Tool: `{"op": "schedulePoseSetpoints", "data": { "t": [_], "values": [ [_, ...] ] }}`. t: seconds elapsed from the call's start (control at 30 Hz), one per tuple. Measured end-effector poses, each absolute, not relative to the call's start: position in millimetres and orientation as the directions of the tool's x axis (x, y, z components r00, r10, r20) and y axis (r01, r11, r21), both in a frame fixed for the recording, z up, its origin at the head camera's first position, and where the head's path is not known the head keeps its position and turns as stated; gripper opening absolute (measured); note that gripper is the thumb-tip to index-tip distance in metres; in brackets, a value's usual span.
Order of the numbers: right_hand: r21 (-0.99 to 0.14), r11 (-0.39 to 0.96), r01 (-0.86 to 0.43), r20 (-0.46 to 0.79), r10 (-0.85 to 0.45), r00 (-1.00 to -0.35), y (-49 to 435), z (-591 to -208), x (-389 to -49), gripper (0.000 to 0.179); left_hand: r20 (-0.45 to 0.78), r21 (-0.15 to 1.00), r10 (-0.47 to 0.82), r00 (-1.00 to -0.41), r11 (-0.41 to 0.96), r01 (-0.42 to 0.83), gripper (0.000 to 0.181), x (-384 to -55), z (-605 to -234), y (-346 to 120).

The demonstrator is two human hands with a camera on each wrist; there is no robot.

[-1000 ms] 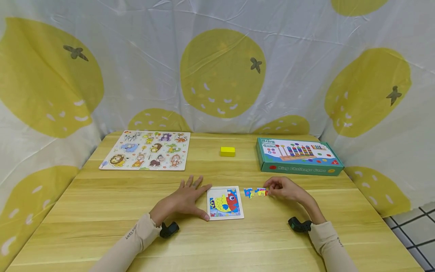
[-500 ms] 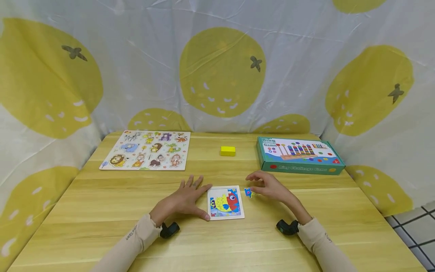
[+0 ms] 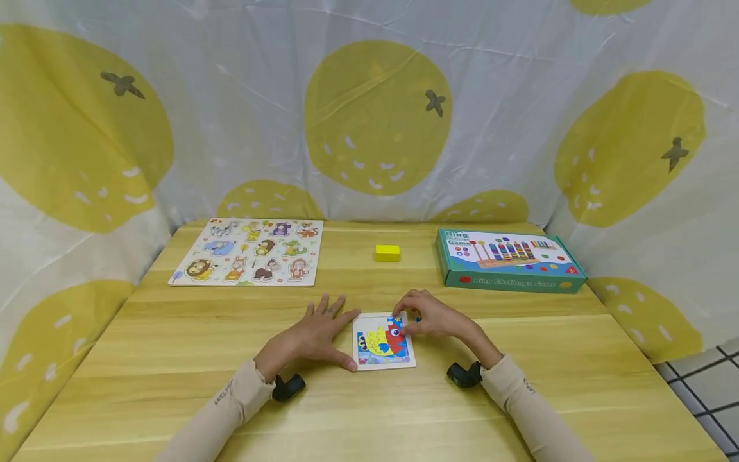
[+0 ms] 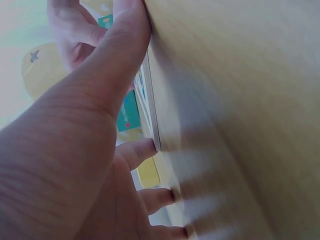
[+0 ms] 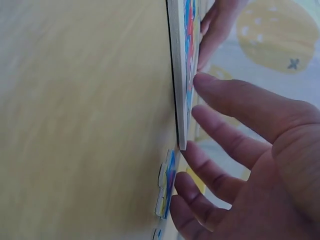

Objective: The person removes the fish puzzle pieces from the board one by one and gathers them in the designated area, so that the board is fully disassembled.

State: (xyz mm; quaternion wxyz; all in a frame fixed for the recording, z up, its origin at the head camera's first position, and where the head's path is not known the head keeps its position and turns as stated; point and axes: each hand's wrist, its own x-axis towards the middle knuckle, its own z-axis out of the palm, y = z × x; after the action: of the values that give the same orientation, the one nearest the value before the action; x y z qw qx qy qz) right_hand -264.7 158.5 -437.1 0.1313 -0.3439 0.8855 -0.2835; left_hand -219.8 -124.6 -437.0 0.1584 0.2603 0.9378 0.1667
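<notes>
A small white-framed jigsaw (image 3: 378, 350) with a yellow-and-red fish picture lies in the middle of the table. My left hand (image 3: 312, 337) rests at its left edge, fingers spread, thumb and forefinger touching two corners. At the upper right corner, my right hand (image 3: 433, 314) touches the picture with loosely bent thumb and forefinger; the right wrist view shows no piece pinched between them. A loose blue-and-yellow puzzle piece (image 5: 166, 185) lies beside the frame, under the right fingers, with the tip of another piece (image 5: 157, 234) below it. The hand largely hides both in the head view.
An animal peg puzzle board (image 3: 248, 253) lies at the back left. Behind the jigsaw sits a yellow block (image 3: 387, 253). A green Ring Challenge Game box (image 3: 510, 262) is at the back right. A lemon-patterned curtain (image 3: 375, 122) hangs behind the wooden table (image 3: 231, 359).
The right hand has moved left from the loose pieces to the jigsaw's upper right corner, covering those pieces in the head view. The left hand has stayed at the frame.
</notes>
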Motion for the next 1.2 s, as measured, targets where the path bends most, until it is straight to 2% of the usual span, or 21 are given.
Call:
{"op": "schedulePoseSetpoints", "data": {
  "t": [0.7,1.2],
  "values": [
    [-0.546,0.638,-0.543,-0.027,-0.661,-0.75,154.2,-437.3,-260.6,0.021,-0.196,0.412,0.551,-0.811,0.797,0.442,0.106,-220.0,-437.9,-126.7],
    [-0.571,0.657,-0.493,-0.055,-0.63,-0.775,153.0,-440.0,-261.0,0.024,-0.194,0.403,0.552,-0.811,0.799,0.447,0.107,-221.4,-438.9,-126.3]
  ]
}}
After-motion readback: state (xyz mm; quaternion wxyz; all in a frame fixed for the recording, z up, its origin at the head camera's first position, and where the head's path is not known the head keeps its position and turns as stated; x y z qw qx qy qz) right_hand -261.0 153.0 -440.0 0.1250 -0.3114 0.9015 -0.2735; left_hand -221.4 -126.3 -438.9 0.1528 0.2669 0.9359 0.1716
